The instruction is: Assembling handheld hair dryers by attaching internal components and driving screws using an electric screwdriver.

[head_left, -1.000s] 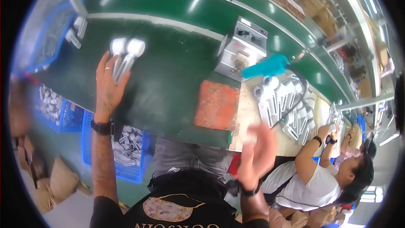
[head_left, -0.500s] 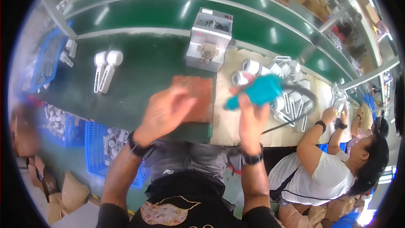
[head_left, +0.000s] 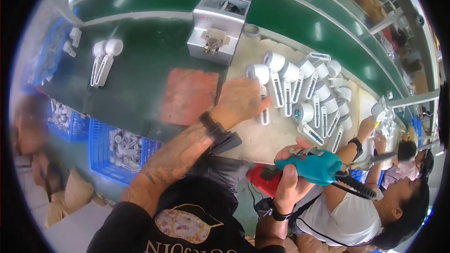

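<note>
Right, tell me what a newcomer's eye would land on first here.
Probably the teal tool in the right hand, at the lower right. Next, the cluster of white round-headed devices on the bench's pale right side, the left hand at its left edge. Then the silver machine beyond the orange-red mat.

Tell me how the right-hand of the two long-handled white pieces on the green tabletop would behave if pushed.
The white piece looks stiff: its handle lies straight. Its round head might roll, but that handle would probably check it. Its smooth surface may slide easily.
</note>
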A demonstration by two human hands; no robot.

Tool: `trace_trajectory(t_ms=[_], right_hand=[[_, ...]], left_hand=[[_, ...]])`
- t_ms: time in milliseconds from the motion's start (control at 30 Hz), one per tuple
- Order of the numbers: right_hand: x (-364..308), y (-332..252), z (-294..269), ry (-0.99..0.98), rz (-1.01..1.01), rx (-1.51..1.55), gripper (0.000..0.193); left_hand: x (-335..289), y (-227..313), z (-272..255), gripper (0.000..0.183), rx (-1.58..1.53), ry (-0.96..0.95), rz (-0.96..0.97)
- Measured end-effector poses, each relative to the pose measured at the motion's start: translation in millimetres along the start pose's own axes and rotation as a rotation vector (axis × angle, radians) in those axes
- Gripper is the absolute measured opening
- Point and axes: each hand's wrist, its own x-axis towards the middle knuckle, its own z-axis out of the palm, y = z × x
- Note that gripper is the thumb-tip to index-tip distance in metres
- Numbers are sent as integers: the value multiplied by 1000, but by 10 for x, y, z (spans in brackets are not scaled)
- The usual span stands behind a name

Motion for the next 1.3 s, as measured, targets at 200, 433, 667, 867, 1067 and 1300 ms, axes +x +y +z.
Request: trace_trajectory(t_ms=[200,433,667,867,1067,1300], right_hand=[[1,78,279,-4,32,88,70],[38,118,586,-131,116,124,67],[147,80,968,-184,102,74,77],[321,14,1102,-194,29,110,71],[691,-11,1246,-220,-75,191,82],[1429,92,1929,-151,-185,241,64]], left_hand=[[-492,-274,-272,34,-82,291,256],[-733,-883,-675,20,-64,273,424],[-746,-1087,-628,26,-127,305,509],[-696,-1184,-644,27,-209,235,573],[-538,-1321,-677,25,-315,209,598],[-509,-1404,-690,32,-211,262,583]])
